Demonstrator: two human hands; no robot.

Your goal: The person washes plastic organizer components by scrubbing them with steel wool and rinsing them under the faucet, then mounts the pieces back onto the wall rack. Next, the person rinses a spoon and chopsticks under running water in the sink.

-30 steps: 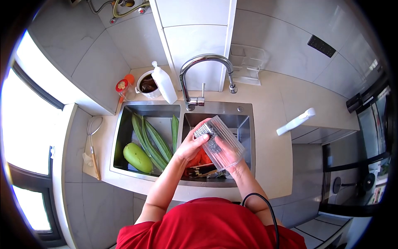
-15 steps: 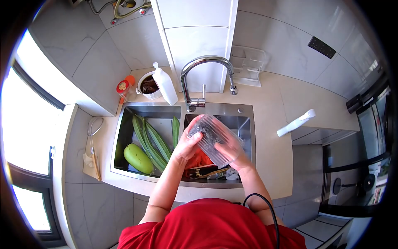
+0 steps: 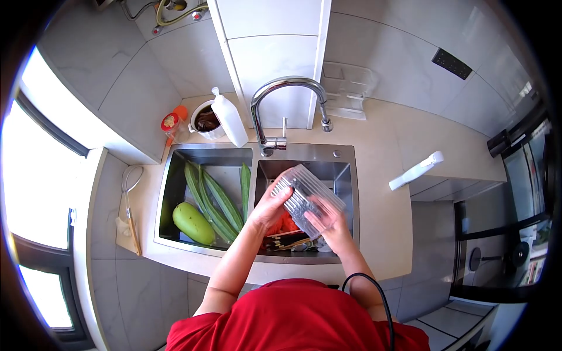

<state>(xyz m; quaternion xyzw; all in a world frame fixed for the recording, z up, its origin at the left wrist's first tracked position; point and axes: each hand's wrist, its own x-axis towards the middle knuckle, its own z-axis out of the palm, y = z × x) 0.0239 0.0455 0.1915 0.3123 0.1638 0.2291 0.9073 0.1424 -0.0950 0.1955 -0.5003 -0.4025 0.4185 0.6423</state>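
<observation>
Left hand clamps the clear box, right hand shows through its side (grip unclear, inside or behind), basin below both; press lightly, thin sides likely flex.

Clear ribbed container shifted slightly right since half a second ago, tilt changed a bit. Left hand moved right along with it, farther from the sink divider.
</observation>
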